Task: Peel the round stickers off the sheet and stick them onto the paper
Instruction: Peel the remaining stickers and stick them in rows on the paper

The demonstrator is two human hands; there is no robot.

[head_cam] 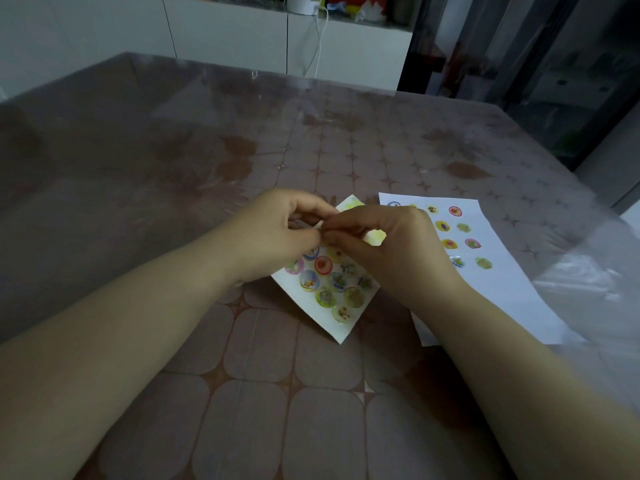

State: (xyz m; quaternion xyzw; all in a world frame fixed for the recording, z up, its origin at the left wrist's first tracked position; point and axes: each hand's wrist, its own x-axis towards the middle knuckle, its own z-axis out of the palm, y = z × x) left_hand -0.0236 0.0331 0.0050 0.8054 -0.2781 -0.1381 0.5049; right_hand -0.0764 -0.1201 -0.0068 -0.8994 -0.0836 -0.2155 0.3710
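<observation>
Head view: a table (207,150) under a patterned cloth and clear cover carries the sticker sheet (338,332), which lies cornerwise toward the middle of the near edge. Round stickers (323,265) fill its lower part. The white paper (512,299) lies just beside it, toward the right edge, with stuck-on stickers (455,211) in rows at its far end; at least 9 show.

The 2 hands meet above the sheet's upper part. The left hand (277,233) has its fingers curled, thumb and forefinger pinching the sheet's raised upper-left edge. The right hand (391,251) is curled too, fingertips (332,233) pressed together at the same spot, touching the left hand's; I cannot tell what they grasp, since the fingers hide it.

Beyond the far edge stands a white cabinet (225,32) with a cable (318,46) hanging down its front.
</observation>
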